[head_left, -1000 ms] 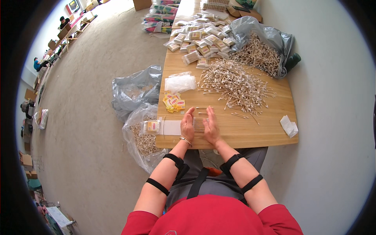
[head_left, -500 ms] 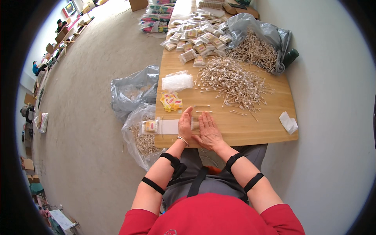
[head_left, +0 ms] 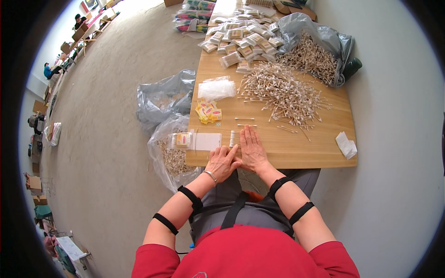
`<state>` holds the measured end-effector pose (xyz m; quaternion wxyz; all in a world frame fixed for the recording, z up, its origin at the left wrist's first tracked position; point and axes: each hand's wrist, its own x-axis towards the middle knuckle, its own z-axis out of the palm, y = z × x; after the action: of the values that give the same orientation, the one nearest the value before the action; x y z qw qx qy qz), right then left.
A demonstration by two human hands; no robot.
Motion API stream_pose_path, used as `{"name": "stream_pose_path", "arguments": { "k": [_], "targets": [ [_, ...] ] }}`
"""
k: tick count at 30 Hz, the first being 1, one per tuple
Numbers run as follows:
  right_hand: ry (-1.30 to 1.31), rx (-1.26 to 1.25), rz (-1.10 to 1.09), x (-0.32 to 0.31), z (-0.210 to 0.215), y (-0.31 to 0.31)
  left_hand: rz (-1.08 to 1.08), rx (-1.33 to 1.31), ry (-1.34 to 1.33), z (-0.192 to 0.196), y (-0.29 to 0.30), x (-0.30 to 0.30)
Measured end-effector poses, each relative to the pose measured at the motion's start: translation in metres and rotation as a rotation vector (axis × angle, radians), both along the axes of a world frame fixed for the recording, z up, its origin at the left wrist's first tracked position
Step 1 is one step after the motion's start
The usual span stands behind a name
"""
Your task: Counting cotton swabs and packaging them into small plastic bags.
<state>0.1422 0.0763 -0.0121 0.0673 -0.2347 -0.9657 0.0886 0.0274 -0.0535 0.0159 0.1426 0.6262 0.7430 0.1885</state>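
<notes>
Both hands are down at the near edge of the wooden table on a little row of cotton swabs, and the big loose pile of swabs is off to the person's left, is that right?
Not quite. The big loose pile of swabs lies to the person's right and farther up the wooden table, as the head view shows. The left hand and right hand are indeed on the little row of cotton swabs at the near edge.

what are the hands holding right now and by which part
Neither hand clearly grips anything. The right hand lies flat on a small row of cotton swabs at the table's near edge; the left hand touches that row's near end.

Bare tabletop right of hands; swab heap blocks ahead.
</notes>
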Motion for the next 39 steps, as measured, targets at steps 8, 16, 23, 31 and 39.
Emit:
{"name": "stream_pose_path", "arguments": {
  "k": [8, 16, 23, 31, 39],
  "targets": [
    [-0.025, -0.034, -0.006, 0.0, 0.0, 0.001, 0.001, -0.041, -0.004, -0.004, 0.005, 0.0],
    [-0.041, 0.001, -0.005, 0.0, -0.003, 0.001, -0.039, -0.138, -0.005, 0.001, 0.011, -0.003],
    [-0.02, -0.015, 0.004, 0.0, 0.001, 0.0, -0.037, -0.127, -0.025, 0.003, 0.012, -0.004],
    [-0.061, 0.058, 0.002, 0.001, -0.001, 0.001, -0.011, -0.205, -0.035, 0.011, 0.022, -0.005],
    [-0.053, 0.033, 0.007, 0.001, 0.004, 0.0, -0.018, -0.224, -0.043, 0.008, 0.023, -0.007]
  ]
}}
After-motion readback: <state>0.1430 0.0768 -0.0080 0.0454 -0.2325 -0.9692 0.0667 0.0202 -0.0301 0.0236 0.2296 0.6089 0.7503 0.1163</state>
